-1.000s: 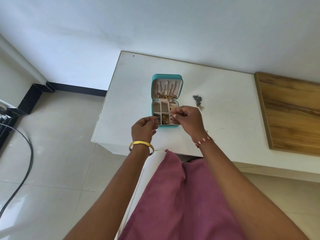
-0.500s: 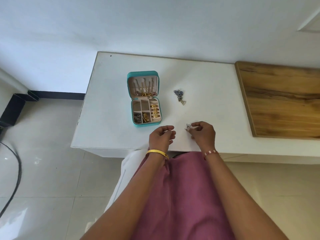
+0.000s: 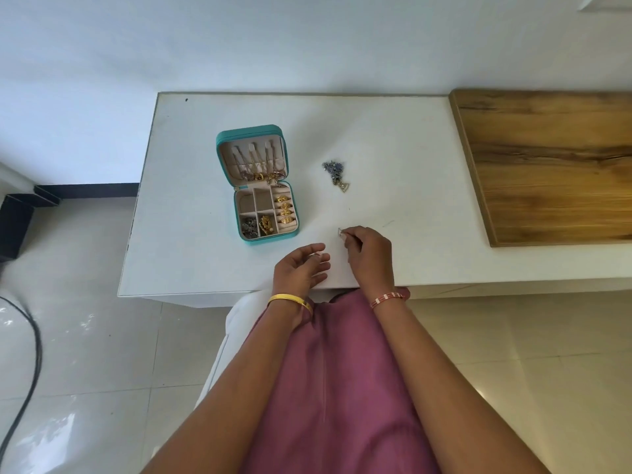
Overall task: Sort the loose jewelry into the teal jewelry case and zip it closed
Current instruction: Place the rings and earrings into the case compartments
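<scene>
**onlooker1:** Since a second ago both hands have pulled back from the case toward the near table edge. Right hand (image 3: 371, 254) has its grip pinched together on a tiny silvery piece (image 3: 340, 232), too small to name. Left hand (image 3: 301, 266) hovers beside it, fingers loosely curled, holding nothing.

**onlooker2:** That pinch looks risky to me. A piece that small could slip and skitter off the edge onto the tiled floor (image 3: 85, 336), easy to lose there.

**onlooker1:** Also the teal jewelry case (image 3: 258, 186) lies open, well apart to the left, rings and pendants inside. A loose cluster (image 3: 337, 174) waits between case and wooden board (image 3: 547, 165); could snag if grabbed fast.

**onlooker2:** White table (image 3: 393, 131) against a pale wall, black cable (image 3: 30, 354) on the floor at left.
</scene>
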`<action>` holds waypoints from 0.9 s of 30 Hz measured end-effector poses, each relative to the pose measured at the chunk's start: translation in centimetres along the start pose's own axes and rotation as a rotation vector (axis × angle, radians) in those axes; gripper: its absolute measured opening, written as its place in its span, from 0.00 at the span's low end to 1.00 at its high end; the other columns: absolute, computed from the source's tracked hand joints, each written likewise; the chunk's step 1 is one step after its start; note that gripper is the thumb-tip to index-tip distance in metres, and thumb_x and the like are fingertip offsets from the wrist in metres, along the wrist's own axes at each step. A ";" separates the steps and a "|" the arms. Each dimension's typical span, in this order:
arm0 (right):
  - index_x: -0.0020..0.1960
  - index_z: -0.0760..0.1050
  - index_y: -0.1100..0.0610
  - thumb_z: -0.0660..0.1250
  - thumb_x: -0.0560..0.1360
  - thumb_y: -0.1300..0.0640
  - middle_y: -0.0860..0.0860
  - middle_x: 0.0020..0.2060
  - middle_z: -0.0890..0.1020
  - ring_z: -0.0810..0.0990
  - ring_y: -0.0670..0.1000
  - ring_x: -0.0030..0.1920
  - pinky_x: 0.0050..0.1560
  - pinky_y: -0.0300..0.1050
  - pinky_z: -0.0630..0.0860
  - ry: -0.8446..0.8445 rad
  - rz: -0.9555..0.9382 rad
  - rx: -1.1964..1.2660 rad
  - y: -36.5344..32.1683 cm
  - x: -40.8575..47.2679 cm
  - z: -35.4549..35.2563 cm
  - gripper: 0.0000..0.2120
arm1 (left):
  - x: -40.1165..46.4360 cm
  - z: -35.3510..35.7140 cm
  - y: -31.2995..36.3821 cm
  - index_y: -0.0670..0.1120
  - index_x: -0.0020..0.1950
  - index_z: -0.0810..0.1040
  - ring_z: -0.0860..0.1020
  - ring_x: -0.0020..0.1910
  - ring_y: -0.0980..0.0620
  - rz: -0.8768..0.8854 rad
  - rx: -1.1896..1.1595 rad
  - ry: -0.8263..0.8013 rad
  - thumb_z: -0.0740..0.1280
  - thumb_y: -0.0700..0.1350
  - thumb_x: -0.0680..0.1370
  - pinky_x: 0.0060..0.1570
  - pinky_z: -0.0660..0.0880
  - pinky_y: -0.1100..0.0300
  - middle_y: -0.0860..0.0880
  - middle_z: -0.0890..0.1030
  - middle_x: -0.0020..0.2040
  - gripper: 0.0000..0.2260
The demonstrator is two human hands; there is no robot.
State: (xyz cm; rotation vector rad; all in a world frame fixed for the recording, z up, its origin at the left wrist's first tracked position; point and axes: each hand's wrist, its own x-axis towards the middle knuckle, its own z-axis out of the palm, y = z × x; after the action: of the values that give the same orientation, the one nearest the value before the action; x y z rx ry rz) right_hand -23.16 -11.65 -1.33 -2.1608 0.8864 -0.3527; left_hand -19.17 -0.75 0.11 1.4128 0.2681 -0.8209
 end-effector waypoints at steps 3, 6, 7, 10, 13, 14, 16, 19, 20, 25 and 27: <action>0.48 0.79 0.64 0.62 0.77 0.63 0.56 0.35 0.80 0.79 0.54 0.37 0.45 0.54 0.79 -0.096 0.100 0.196 -1.3 -0.5 0.0 0.08 | 0.2 0.0 0.0 0.40 0.56 0.76 0.79 0.40 0.52 0.018 -0.030 0.018 0.62 0.37 0.77 0.44 0.78 0.62 0.46 0.80 0.42 0.09; 0.48 0.79 0.63 0.61 0.77 0.63 0.55 0.38 0.81 0.78 0.51 0.38 0.44 0.48 0.78 -0.155 0.094 0.226 -2.3 -1.2 0.4 0.08 | 0.2 -0.1 0.1 0.40 0.56 0.75 0.79 0.40 0.49 0.028 -0.121 0.034 0.63 0.35 0.76 0.42 0.79 0.62 0.43 0.80 0.43 0.10; 0.49 0.79 0.63 0.60 0.77 0.63 0.56 0.40 0.82 0.78 0.50 0.40 0.45 0.45 0.77 -0.163 0.084 0.220 -2.5 -1.4 0.6 0.09 | 0.2 -0.2 0.2 0.42 0.56 0.75 0.79 0.41 0.48 0.029 -0.155 0.035 0.63 0.35 0.76 0.42 0.80 0.62 0.42 0.80 0.44 0.09; 0.51 0.79 0.63 0.61 0.77 0.64 0.57 0.47 0.82 0.78 0.49 0.44 0.47 0.39 0.75 -0.157 0.087 0.218 -2.6 -1.6 0.9 0.09 | 0.0 -0.3 0.4 0.42 0.52 0.76 0.80 0.41 0.48 0.032 -0.216 0.040 0.64 0.34 0.75 0.43 0.80 0.61 0.42 0.80 0.44 0.08; 0.50 0.80 0.62 0.64 0.75 0.66 0.55 0.45 0.83 0.79 0.45 0.39 0.41 0.31 0.77 -0.122 0.134 0.335 -2.5 -1.8 0.7 0.08 | -0.1 -0.3 0.5 0.41 0.46 0.77 0.82 0.34 0.52 0.043 -0.256 0.068 0.65 0.33 0.74 0.38 0.81 0.62 0.42 0.80 0.41 0.04; 0.50 0.80 0.62 0.64 0.74 0.67 0.54 0.43 0.82 0.79 0.43 0.37 0.38 0.29 0.77 -0.112 0.146 0.373 -2.5 -1.7 0.6 0.08 | 0.0 -0.3 0.5 0.40 0.44 0.77 0.82 0.32 0.52 0.048 -0.270 0.075 0.65 0.33 0.74 0.37 0.81 0.61 0.41 0.79 0.40 0.04; 0.50 0.80 0.63 0.65 0.73 0.68 0.52 0.41 0.81 0.79 0.42 0.36 0.36 0.28 0.76 -0.109 0.156 0.415 -2.6 -1.7 0.7 0.08 | 0.1 -0.4 0.5 0.40 0.42 0.77 0.82 0.32 0.51 0.046 -0.281 0.086 0.65 0.33 0.74 0.37 0.81 0.61 0.41 0.79 0.40 0.04; 0.49 0.80 0.63 0.66 0.73 0.68 0.51 0.40 0.81 0.79 0.43 0.36 0.35 0.29 0.77 -0.086 0.171 0.450 -2.5 -1.8 0.8 0.07 | 0.1 -0.4 0.5 0.40 0.42 0.77 0.81 0.31 0.51 0.038 -0.260 0.086 0.64 0.33 0.74 0.39 0.81 0.59 0.41 0.79 0.39 0.04; 0.48 0.80 0.63 0.66 0.73 0.68 0.52 0.39 0.81 0.79 0.44 0.36 0.34 0.29 0.77 -0.074 0.180 0.461 -2.4 -1.8 0.9 0.07 | 0.1 -0.4 0.5 0.40 0.41 0.76 0.81 0.31 0.51 0.040 -0.244 0.085 0.64 0.33 0.75 0.39 0.81 0.59 0.41 0.79 0.39 0.05; 0.45 0.79 0.59 0.67 0.72 0.68 0.47 0.35 0.79 0.78 0.43 0.35 0.34 0.31 0.77 -0.093 0.202 0.502 -2.1 -1.8 1.0 0.06 | 0.2 -0.4 0.5 0.40 0.41 0.76 0.80 0.35 0.48 0.033 -0.208 0.104 0.63 0.33 0.75 0.40 0.81 0.60 0.42 0.78 0.37 0.06; 0.44 0.79 0.58 0.67 0.72 0.68 0.45 0.35 0.80 0.78 0.39 0.34 0.36 0.30 0.77 -0.108 0.190 0.506 -2.0 -1.9 1.0 0.07 | 0.2 -0.5 0.6 0.40 0.42 0.76 0.79 0.35 0.48 0.008 -0.237 0.092 0.63 0.32 0.75 0.38 0.81 0.60 0.43 0.78 0.35 0.06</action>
State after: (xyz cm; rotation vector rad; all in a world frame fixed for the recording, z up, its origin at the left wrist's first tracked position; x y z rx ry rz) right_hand -23.06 -8.84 -0.44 -1.6039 0.8284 -0.3205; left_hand -18.50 -0.42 0.32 1.2290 0.4166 -0.6940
